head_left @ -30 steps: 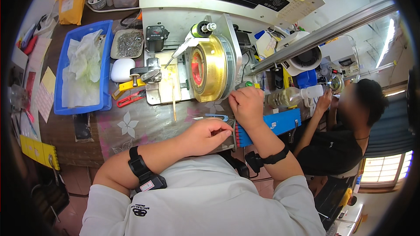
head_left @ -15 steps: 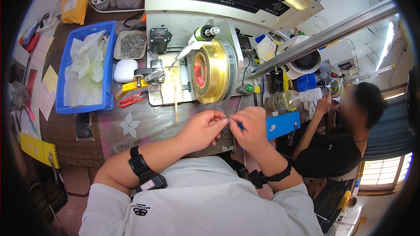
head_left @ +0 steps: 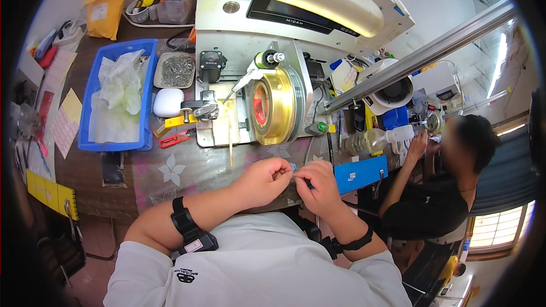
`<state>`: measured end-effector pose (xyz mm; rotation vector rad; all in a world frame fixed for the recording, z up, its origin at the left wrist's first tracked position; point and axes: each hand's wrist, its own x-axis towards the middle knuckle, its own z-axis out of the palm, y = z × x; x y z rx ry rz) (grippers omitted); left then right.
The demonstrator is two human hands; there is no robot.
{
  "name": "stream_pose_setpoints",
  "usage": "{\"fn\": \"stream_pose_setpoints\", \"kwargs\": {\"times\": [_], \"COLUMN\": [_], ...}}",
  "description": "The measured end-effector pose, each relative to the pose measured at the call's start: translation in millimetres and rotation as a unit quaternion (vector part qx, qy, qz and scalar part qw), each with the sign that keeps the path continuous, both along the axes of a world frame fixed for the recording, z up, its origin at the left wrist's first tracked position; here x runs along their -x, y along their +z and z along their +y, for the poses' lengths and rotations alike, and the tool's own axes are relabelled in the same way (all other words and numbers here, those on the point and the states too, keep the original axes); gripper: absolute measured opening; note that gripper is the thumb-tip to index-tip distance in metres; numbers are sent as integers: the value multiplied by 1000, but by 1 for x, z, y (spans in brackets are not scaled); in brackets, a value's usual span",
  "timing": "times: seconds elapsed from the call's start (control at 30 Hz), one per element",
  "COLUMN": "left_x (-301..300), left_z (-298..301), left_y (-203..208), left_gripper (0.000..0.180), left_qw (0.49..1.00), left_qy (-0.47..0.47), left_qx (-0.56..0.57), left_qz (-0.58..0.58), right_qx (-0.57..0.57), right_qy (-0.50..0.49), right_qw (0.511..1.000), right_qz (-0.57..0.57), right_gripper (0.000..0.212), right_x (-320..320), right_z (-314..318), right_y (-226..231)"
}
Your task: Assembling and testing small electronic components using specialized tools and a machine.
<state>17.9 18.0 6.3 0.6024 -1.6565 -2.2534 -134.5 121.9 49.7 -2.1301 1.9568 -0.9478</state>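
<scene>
2 hands met at the counter (head_left: 187, 173) edge, under 1 brass winding wheel (head_left: 273, 105). Left hand (head_left: 263, 181) and right hand (head_left: 318, 187) each had fingers pinched together on 1 small blue-tipped piece (head_left: 294, 175), just beside 1 blue box (head_left: 359, 173). Piece too small; long axis seemed left-right. Versus 0.5 s before, both hands sat lower, nearer the body. 1 blue tray (head_left: 91, 119) stayed far left.

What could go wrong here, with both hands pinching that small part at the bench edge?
The small part between the left hand and right hand is mostly hidden by the fingers; held right at the table edge, it could slip and fall to the floor. The thin stick juts out from the winding machine just ahead of the knuckles and might be bumped.
</scene>
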Motion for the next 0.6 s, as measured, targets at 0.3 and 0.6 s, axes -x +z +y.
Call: {"fn": "stream_pose_setpoints", "kwargs": {"times": [0.3, 0.6], "left_x": [-2, -5], "left_z": [5, 7], "left_y": [-3, 9], "left_gripper": [16, 15], "left_qw": [992, 957], "left_qy": [44, 140], "left_qx": [98, 245], "left_qz": [66, 62], "right_qx": [-96, -61], "right_qy": [-112, -142], "right_qw": [938, 894], "right_qz": [-312, -420], "right_gripper": [7, 5], "right_x": [-11, -23], "right_z": [9, 3], "right_y": [-17, -22]}}
